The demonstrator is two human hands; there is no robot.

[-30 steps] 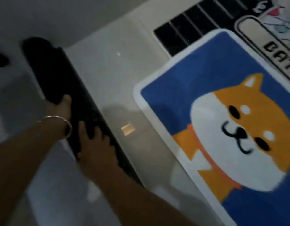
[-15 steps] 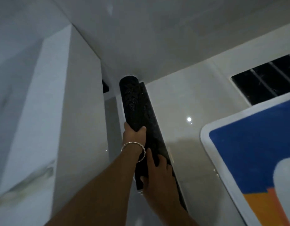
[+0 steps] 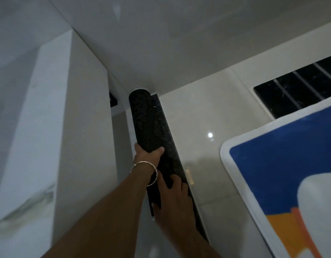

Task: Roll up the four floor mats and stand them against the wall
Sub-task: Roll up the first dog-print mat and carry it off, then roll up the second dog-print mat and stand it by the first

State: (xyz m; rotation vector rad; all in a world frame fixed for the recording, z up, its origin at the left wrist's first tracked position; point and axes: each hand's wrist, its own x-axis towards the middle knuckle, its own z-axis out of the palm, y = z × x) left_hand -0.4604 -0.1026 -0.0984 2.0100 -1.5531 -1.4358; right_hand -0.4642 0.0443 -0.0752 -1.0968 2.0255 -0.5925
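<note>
A rolled black mat [image 3: 142, 123] with a faint leaf pattern points away from me, its far end against the foot of the pale wall [image 3: 179, 43] in a corner. My left hand [image 3: 148, 155], with a thin bangle on the wrist, grips the roll around its middle. Lower down, my right hand [image 3: 173, 196] curls round the roll's near end. A blue mat with an orange-and-white dog picture [image 3: 272, 164] lies flat on the floor at the right.
A dark speckled strip [image 3: 166, 131] runs along the floor just right of the roll. A white pillar [image 3: 49, 127] stands at the left. A black mat with white lines [image 3: 291, 90] lies at the upper right, partly under the blue mat. Glossy pale tiles [image 3: 207, 118] lie between.
Both hands have carried the black roll away from the dog mat to the corner by the pillar. Its far end now meets the wall; the grips look the same.
</note>
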